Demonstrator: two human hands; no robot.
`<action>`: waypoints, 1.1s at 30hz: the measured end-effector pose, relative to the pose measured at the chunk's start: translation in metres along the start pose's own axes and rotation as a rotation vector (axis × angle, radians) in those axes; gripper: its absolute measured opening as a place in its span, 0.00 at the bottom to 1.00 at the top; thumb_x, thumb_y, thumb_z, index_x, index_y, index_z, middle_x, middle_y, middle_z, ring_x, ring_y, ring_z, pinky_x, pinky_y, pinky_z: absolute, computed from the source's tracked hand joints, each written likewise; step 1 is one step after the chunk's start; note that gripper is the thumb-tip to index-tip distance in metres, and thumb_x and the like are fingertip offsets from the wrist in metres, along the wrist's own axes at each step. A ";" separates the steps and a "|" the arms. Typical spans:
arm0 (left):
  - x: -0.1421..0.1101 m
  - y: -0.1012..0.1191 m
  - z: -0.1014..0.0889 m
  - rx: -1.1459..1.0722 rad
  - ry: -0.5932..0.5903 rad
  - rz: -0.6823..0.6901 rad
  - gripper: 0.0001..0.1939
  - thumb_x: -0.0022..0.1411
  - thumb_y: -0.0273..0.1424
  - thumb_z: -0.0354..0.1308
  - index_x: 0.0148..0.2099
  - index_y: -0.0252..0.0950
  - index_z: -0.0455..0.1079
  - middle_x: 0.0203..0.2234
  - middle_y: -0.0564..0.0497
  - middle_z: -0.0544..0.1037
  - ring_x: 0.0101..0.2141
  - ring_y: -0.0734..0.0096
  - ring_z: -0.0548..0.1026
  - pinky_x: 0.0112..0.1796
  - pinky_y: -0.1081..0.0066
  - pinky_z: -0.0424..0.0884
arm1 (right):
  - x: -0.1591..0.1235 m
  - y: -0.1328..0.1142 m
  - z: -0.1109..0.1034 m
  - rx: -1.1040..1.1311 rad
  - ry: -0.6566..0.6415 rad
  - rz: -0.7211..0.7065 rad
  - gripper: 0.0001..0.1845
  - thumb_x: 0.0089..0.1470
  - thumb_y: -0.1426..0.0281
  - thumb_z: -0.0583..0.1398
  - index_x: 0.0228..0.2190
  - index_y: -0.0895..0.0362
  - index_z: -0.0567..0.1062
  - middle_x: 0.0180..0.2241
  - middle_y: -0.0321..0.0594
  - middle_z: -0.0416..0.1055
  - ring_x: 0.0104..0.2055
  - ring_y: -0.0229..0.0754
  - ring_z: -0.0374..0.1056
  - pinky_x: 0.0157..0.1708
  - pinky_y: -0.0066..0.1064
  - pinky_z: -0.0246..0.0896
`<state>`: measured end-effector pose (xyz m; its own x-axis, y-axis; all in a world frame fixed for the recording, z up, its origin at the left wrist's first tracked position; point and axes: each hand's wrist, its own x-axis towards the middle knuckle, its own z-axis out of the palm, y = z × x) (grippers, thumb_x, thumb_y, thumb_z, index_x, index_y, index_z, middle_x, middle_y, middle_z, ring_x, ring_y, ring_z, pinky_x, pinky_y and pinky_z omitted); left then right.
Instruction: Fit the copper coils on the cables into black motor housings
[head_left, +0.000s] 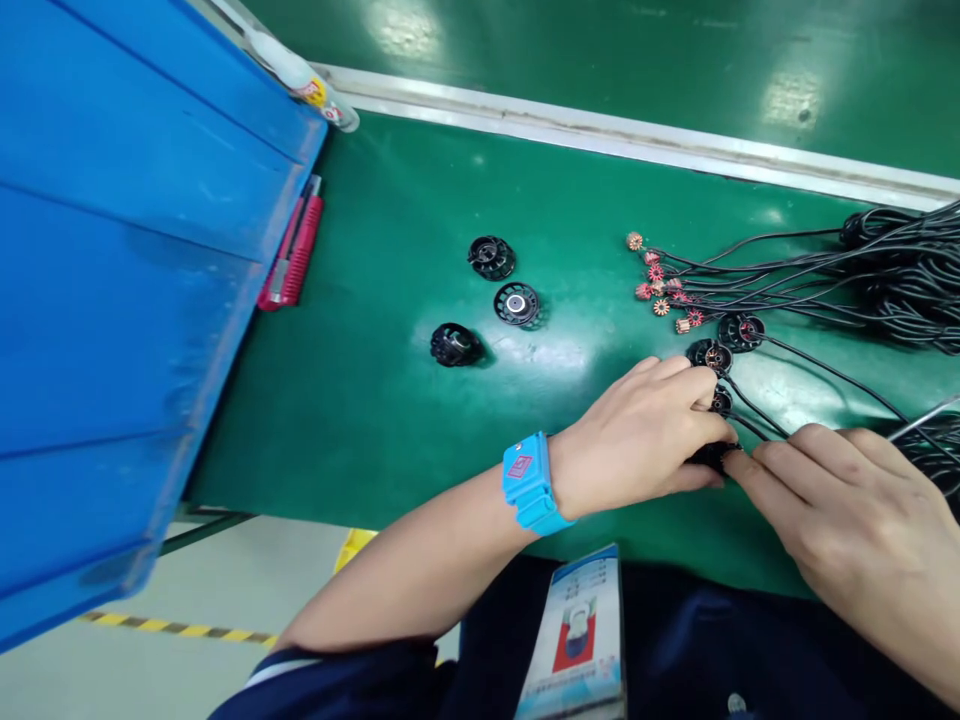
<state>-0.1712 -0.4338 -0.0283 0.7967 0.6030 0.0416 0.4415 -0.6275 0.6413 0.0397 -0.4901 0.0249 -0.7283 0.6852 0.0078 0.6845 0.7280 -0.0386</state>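
My left hand (656, 425), with a blue wrist strap (529, 483), is closed on a small black round slotted plastic housing (711, 457). At the same housing, the curled fingers of my right hand (847, 500) press on its right side and partly hide it. A thin metal rod (922, 416) sticks out behind my right hand; whether the hand holds it, I cannot tell. Just beyond my left fingers lie black housings with cables fitted, among them one (741, 332) and another (709, 355). Three loose black housings (517, 303) lie further left on the green table.
Several black cables with reddish copper ends (656, 272) lead to coiled bundles (907, 280) at the right. A blue bin (135, 250) stands at the left, with a red utility knife (300, 250) beside it. Behind are a white bottle (322, 95) and a pale ledge (525, 122).
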 end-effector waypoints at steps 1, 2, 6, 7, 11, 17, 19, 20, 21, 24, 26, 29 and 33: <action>0.000 0.001 0.001 0.003 0.010 -0.008 0.15 0.62 0.39 0.73 0.48 0.39 0.82 0.34 0.52 0.68 0.36 0.66 0.65 0.36 0.66 0.60 | 0.001 0.000 0.000 -0.001 -0.011 0.006 0.14 0.61 0.82 0.53 0.34 0.59 0.77 0.27 0.42 0.66 0.34 0.46 0.57 0.36 0.40 0.49; 0.001 0.002 0.002 0.009 0.016 -0.015 0.14 0.62 0.39 0.73 0.47 0.38 0.82 0.34 0.52 0.68 0.36 0.66 0.65 0.36 0.66 0.60 | 0.002 -0.001 -0.001 -0.003 -0.021 0.007 0.13 0.61 0.82 0.53 0.32 0.58 0.76 0.27 0.42 0.66 0.34 0.46 0.57 0.36 0.41 0.48; 0.002 0.005 0.005 0.028 0.023 -0.027 0.13 0.62 0.37 0.74 0.46 0.38 0.81 0.33 0.53 0.68 0.35 0.66 0.65 0.35 0.66 0.59 | 0.006 0.000 -0.001 -0.003 -0.026 -0.002 0.12 0.59 0.81 0.55 0.29 0.57 0.74 0.27 0.42 0.66 0.34 0.46 0.57 0.36 0.40 0.48; 0.002 0.005 0.006 0.027 0.024 -0.027 0.13 0.62 0.37 0.74 0.46 0.38 0.81 0.33 0.53 0.68 0.35 0.66 0.65 0.35 0.66 0.59 | 0.006 0.000 -0.001 -0.001 -0.024 -0.007 0.12 0.59 0.82 0.55 0.29 0.57 0.74 0.27 0.42 0.65 0.34 0.46 0.57 0.36 0.40 0.48; 0.001 0.003 0.007 0.014 0.039 -0.020 0.13 0.63 0.37 0.73 0.48 0.38 0.81 0.34 0.52 0.69 0.36 0.65 0.65 0.36 0.65 0.60 | 0.005 -0.001 -0.004 -0.013 -0.012 -0.018 0.14 0.62 0.83 0.54 0.29 0.57 0.74 0.26 0.41 0.64 0.32 0.44 0.55 0.36 0.39 0.47; 0.002 0.003 0.009 -0.006 0.046 -0.020 0.13 0.64 0.36 0.72 0.48 0.37 0.82 0.33 0.51 0.69 0.35 0.65 0.65 0.36 0.65 0.60 | 0.007 -0.005 -0.003 -0.029 -0.029 -0.008 0.15 0.60 0.83 0.54 0.27 0.57 0.72 0.26 0.40 0.62 0.32 0.45 0.55 0.36 0.40 0.48; 0.002 0.003 0.009 -0.006 0.049 -0.021 0.12 0.64 0.36 0.72 0.48 0.37 0.82 0.33 0.52 0.69 0.35 0.65 0.65 0.36 0.65 0.60 | 0.008 -0.005 0.000 -0.037 -0.027 -0.009 0.15 0.61 0.83 0.53 0.26 0.57 0.71 0.26 0.40 0.62 0.31 0.44 0.55 0.36 0.39 0.49; 0.003 0.003 0.009 -0.003 0.048 -0.021 0.12 0.64 0.36 0.72 0.48 0.37 0.82 0.33 0.52 0.70 0.35 0.65 0.65 0.36 0.65 0.60 | 0.007 -0.004 0.001 -0.041 -0.025 -0.010 0.15 0.61 0.83 0.53 0.26 0.57 0.72 0.26 0.40 0.62 0.31 0.44 0.56 0.36 0.39 0.48; 0.003 0.003 0.009 0.002 0.047 -0.023 0.13 0.64 0.36 0.72 0.48 0.38 0.82 0.33 0.51 0.70 0.35 0.65 0.66 0.36 0.65 0.60 | 0.006 -0.003 0.002 -0.041 -0.022 -0.012 0.15 0.62 0.83 0.53 0.27 0.57 0.72 0.26 0.40 0.63 0.31 0.44 0.56 0.36 0.39 0.48; 0.002 0.004 0.008 0.025 0.038 -0.028 0.14 0.63 0.36 0.73 0.49 0.38 0.82 0.34 0.51 0.71 0.37 0.64 0.66 0.37 0.65 0.60 | 0.002 -0.001 0.005 -0.029 0.001 -0.023 0.14 0.64 0.81 0.54 0.31 0.58 0.75 0.26 0.39 0.64 0.31 0.43 0.57 0.36 0.38 0.48; 0.001 0.005 0.007 0.042 0.032 -0.032 0.15 0.62 0.37 0.73 0.49 0.39 0.82 0.34 0.51 0.71 0.37 0.64 0.67 0.37 0.64 0.60 | -0.001 -0.001 0.006 -0.034 0.031 -0.027 0.13 0.65 0.81 0.54 0.33 0.59 0.75 0.26 0.39 0.64 0.31 0.43 0.57 0.36 0.38 0.49; 0.000 0.006 0.006 0.053 0.022 -0.030 0.16 0.61 0.38 0.74 0.50 0.40 0.82 0.34 0.52 0.71 0.37 0.64 0.67 0.36 0.64 0.59 | -0.005 -0.003 0.007 -0.066 0.075 -0.030 0.13 0.67 0.80 0.53 0.35 0.61 0.76 0.26 0.39 0.63 0.31 0.43 0.56 0.36 0.38 0.49; 0.000 0.007 0.005 0.063 0.003 -0.028 0.16 0.62 0.40 0.74 0.50 0.40 0.82 0.34 0.52 0.70 0.37 0.65 0.66 0.35 0.65 0.60 | -0.007 -0.003 0.010 -0.066 0.096 -0.018 0.12 0.67 0.80 0.53 0.39 0.62 0.77 0.26 0.38 0.64 0.31 0.43 0.56 0.35 0.38 0.49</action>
<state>-0.1656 -0.4410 -0.0277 0.7826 0.6220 0.0268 0.4886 -0.6403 0.5927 0.0424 -0.4974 0.0147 -0.7363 0.6686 0.1041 0.6742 0.7380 0.0286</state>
